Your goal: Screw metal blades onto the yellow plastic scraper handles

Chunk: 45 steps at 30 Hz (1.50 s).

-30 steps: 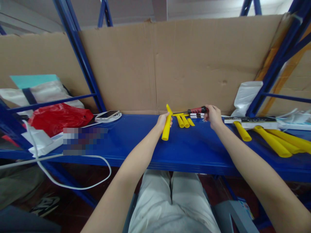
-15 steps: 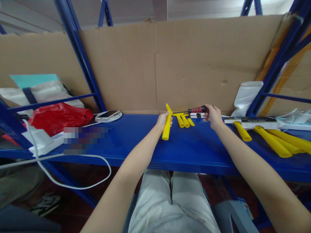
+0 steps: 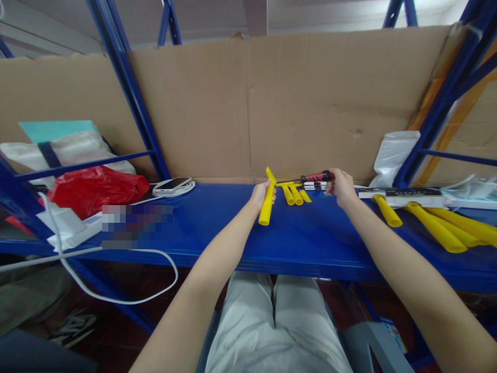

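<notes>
My left hand (image 3: 259,196) is wrapped round a yellow T-shaped tube (image 3: 266,206), held tilted above the blue table (image 3: 217,223). My right hand (image 3: 341,186) grips the end of a red and black screwdriver (image 3: 315,176). Its thin shaft points left, and the tip reaches the head of the held tube; whether it sits inside cannot be made out. Between my hands, several smaller yellow pieces (image 3: 295,195) lie on the table.
More yellow tubes (image 3: 438,228) lie at the right, before a white box strip (image 3: 415,198). At the left are a phone (image 3: 176,183) on a coiled cable, a red bag (image 3: 97,189) and a looping white cable (image 3: 171,280). Cardboard (image 3: 310,103) stands behind.
</notes>
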Tool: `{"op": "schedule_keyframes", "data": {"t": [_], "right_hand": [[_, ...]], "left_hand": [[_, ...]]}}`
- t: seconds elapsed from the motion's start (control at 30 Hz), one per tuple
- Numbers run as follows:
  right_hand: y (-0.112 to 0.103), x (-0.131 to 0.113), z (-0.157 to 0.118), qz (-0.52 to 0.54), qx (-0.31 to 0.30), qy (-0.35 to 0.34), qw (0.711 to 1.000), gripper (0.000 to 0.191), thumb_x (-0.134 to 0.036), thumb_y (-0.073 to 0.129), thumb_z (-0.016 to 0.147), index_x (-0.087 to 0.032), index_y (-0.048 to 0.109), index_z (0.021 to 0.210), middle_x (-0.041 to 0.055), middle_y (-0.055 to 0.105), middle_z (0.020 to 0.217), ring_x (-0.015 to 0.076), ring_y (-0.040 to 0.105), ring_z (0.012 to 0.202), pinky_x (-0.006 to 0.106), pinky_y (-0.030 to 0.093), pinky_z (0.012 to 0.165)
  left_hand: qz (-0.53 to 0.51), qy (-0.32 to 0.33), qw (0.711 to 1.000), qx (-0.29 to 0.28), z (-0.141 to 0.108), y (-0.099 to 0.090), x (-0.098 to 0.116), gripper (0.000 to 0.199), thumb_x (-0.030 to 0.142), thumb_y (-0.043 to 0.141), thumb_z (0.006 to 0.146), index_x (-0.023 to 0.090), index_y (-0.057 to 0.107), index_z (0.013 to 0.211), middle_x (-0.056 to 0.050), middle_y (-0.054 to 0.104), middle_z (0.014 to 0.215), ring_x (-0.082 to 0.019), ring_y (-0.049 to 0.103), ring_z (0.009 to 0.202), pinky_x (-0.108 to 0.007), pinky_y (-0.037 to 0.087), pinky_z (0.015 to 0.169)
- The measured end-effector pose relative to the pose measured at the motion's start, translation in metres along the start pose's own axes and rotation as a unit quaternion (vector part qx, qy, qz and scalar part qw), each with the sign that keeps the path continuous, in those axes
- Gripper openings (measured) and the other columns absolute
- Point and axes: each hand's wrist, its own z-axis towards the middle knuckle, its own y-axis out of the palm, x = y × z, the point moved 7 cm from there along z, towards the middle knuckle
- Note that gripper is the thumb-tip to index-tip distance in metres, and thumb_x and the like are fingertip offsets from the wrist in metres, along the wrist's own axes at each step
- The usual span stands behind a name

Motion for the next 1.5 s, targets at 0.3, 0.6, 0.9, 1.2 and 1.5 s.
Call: {"op": "schedule_keyframes", "data": {"t": [0.3,0.6,0.9,1.2,1.5], "right_hand": [[0.000,0.004,0.009,0.031,-0.024,-0.033,0.999,0.020,-0.037,0.059,0.084,-0.022,0.047,0.077,-0.0058,0.047,0.049,0.0110,0.044,0.038,0.021,0.030,0.031],[0.000,-0.001,0.000,0.015,-0.009,-0.012,1.000,0.016,-0.030,0.056,0.087,-0.023,0.045,0.077,-0.0100,0.038,0.040,0.0094,0.035,0.030,0.020,0.028,0.030],[-0.002,-0.002,0.003,-0.004,-0.015,-0.035,0.999,0.032,-0.046,0.063,0.085,-0.024,0.043,0.073,-0.0104,0.033,0.039,0.0090,0.033,0.029,0.022,0.028,0.030],[0.000,0.002,0.003,0.019,-0.014,-0.002,1.000,0.027,-0.041,0.062,0.086,-0.023,0.045,0.075,-0.0076,0.044,0.046,0.0095,0.040,0.032,0.021,0.028,0.030],[0.000,-0.002,0.000,0.028,-0.011,0.000,1.000,0.016,-0.026,0.057,0.085,-0.023,0.044,0.076,-0.0105,0.039,0.041,0.0088,0.034,0.029,0.020,0.027,0.030]], "left_hand": [[0.001,-0.001,1.000,-0.001,-0.002,0.003,0.000,0.029,0.029,0.034,0.100,0.018,0.050,0.078,0.004,0.046,0.049,-0.008,0.036,0.030,-0.019,0.026,0.031],[0.017,0.006,1.000,0.004,-0.003,0.002,0.001,0.032,0.029,0.032,0.101,0.018,0.050,0.077,0.003,0.046,0.050,-0.008,0.037,0.031,-0.020,0.027,0.032],[-0.008,0.003,1.000,0.006,0.000,0.000,-0.001,0.028,0.030,0.037,0.099,0.018,0.051,0.079,0.003,0.047,0.050,-0.008,0.036,0.030,-0.019,0.026,0.032],[-0.006,0.011,1.000,0.006,-0.001,0.001,0.001,0.029,0.028,0.037,0.100,0.018,0.052,0.077,0.003,0.046,0.051,-0.008,0.037,0.031,-0.020,0.026,0.032],[0.005,0.014,1.000,0.007,-0.004,0.002,0.003,0.033,0.029,0.035,0.101,0.018,0.049,0.073,0.003,0.047,0.049,-0.008,0.038,0.031,-0.019,0.027,0.032]]}}
